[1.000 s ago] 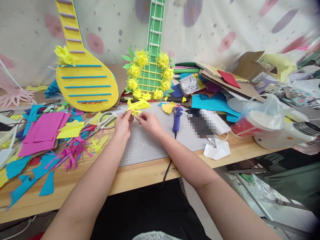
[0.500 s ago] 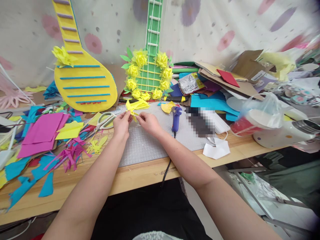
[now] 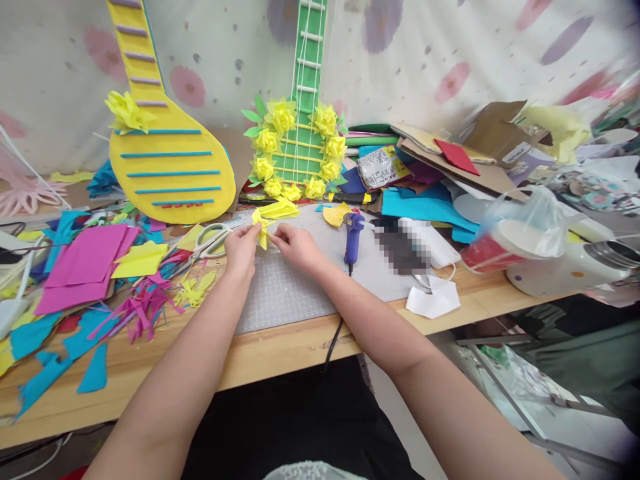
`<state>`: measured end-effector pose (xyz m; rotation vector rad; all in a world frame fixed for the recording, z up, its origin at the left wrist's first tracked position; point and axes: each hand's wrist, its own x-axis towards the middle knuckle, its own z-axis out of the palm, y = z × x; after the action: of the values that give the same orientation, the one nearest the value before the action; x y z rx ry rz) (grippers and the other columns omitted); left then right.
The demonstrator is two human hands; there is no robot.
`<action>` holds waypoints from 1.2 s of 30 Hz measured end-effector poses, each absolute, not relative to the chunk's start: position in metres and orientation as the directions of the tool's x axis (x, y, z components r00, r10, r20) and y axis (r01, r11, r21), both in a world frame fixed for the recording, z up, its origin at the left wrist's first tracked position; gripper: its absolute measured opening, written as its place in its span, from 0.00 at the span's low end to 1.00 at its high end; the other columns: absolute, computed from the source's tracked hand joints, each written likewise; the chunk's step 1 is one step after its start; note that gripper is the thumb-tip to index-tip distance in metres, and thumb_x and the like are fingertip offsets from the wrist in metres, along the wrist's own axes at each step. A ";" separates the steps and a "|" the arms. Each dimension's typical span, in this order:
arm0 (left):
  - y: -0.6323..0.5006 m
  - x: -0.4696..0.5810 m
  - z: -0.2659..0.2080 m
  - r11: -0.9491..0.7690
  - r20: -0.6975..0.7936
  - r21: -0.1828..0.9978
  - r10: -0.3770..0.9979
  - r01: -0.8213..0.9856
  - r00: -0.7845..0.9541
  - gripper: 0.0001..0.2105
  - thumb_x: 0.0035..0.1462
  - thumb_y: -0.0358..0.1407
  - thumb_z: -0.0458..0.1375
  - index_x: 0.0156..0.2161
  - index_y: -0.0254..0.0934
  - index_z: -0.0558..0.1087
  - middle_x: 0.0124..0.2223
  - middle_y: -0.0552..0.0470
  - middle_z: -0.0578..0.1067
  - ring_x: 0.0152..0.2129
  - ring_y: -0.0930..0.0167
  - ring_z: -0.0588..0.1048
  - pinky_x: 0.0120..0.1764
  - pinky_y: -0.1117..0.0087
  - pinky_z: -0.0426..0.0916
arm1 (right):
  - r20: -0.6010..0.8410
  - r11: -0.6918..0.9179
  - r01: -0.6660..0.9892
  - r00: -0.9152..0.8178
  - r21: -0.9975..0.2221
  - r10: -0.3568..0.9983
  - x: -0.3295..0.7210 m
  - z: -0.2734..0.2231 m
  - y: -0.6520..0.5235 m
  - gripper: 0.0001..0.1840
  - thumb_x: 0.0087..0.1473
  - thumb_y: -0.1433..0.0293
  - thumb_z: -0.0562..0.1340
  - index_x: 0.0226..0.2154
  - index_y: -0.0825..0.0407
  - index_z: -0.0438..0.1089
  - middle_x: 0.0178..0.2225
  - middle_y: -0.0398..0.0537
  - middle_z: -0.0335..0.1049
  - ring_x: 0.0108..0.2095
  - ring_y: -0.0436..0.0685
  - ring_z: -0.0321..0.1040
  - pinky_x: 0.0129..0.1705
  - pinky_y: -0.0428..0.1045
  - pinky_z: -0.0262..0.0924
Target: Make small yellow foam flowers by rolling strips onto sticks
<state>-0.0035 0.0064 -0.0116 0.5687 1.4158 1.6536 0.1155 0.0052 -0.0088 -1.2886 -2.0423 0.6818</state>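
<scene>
Between the fingertips of my left hand (image 3: 241, 248) is a small piece of yellow paper shaped like petals (image 3: 263, 235). Close by on its right, my right hand (image 3: 299, 245) is closed in a pinch, its fingertips at the paper's edge; something thin seems to be in them, too small to make out. Folded yellow paper strips (image 3: 280, 209) lie just beyond the hands on a grey cutting mat (image 3: 280, 300). A purple glue gun (image 3: 353, 240) stands to the right, its black cord running off the table's front edge.
Scissors (image 3: 213, 241) and scraps of magenta paper (image 3: 83, 263) lie to the left. Behind stand a yellow lute-shaped craft (image 3: 173, 163) and a green stringed craft (image 3: 305, 150) ringed with yellow flowers. A bagged cup (image 3: 515, 243) and a white mask-like piece (image 3: 434, 298) are at the right.
The yellow petal piece has turned in my left fingers and now stands more upright. My right fingertips have shifted slightly at its edge.
</scene>
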 end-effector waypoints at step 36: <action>0.002 -0.015 -0.019 -0.182 0.418 0.692 0.890 0.698 -0.182 0.05 0.48 0.36 0.57 0.27 0.37 0.69 0.28 0.53 0.69 0.26 0.71 0.67 0.33 0.70 0.60 | 0.044 0.120 0.480 -0.166 -0.869 0.985 0.113 -0.023 0.022 0.06 0.54 0.67 0.51 0.30 0.52 0.59 0.24 0.40 0.61 0.25 0.49 0.56 0.30 0.45 0.49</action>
<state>-0.0152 0.0017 -0.0192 1.8530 1.8529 1.2961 0.1131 0.0215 -0.0233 -1.4296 -1.7363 0.9684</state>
